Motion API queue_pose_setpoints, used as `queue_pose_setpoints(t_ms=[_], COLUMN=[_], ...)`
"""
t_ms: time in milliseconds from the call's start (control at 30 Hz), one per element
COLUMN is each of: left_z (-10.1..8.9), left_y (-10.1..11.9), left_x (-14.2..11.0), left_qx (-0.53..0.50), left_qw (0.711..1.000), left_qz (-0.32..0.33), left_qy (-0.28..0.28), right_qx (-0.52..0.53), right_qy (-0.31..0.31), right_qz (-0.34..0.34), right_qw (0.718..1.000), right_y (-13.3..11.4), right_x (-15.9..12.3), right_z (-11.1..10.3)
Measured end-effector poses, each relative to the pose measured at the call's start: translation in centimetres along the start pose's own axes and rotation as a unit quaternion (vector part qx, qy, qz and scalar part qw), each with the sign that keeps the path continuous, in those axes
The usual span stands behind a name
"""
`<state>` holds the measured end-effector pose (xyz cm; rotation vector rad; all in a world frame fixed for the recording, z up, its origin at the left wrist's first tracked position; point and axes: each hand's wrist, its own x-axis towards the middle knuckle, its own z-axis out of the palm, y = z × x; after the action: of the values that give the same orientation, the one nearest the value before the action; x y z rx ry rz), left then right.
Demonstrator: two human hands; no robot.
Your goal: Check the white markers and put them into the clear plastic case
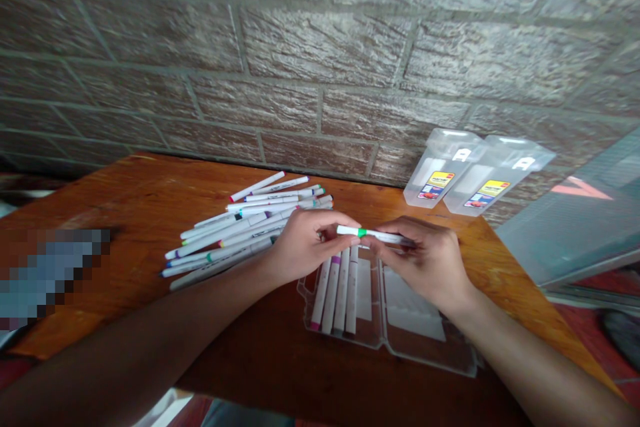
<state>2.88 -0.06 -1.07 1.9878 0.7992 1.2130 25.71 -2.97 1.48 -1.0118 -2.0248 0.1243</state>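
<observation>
A white marker with a green band is held level between my two hands. The fingers of my left hand pinch its left end, and my right hand grips its other end. Below them lies an opened clear plastic case. Several white markers stand side by side in the case's left half; the right half has a pale sheet in it, partly behind my right hand. To the left, a loose pile of white markers with coloured bands and ends spreads over the table, partly behind my left hand.
Two translucent plastic containers with yellow and blue labels stand at the back right of the wooden table. A brick wall rises right behind the table. A blurred, pixelated object lies at the left.
</observation>
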Motion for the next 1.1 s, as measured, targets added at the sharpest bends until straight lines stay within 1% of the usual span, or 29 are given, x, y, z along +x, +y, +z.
queue_pose_setpoints(t_ms=[200,400,600,800,933,1100], left_z=[-0.21,-0.24,-0.3,-0.23,-0.14,-0.12], left_y=[0.49,0.64,0.55,0.57,0.87,0.74], left_x=[0.06,0.09,0.05,-0.16,-0.14,-0.11], left_qx=[0.0,-0.018,0.041,0.059,0.031,-0.011], left_qw=[1.0,0.999,0.999,0.998,0.999,1.0], left_qz=[0.004,0.002,0.029,0.036,0.03,0.005], left_qy=[-0.006,-0.028,-0.015,-0.016,-0.018,-0.019], right_qx=[0.014,0.01,0.016,0.005,0.001,0.024], right_qy=[-0.006,0.01,-0.002,0.006,0.015,0.017], right_qz=[0.022,0.005,0.015,0.006,0.006,0.02], right_qw=[1.0,1.0,1.0,1.0,1.0,0.999], right_y=[0.22,0.17,0.01,-0.28,-0.4,-0.3], right_x=[-0.03,0.21,0.11,-0.06,-0.13,-0.35], right_z=[-0.22,-0.37,-0.29,-0.06,-0.05,-0.14])
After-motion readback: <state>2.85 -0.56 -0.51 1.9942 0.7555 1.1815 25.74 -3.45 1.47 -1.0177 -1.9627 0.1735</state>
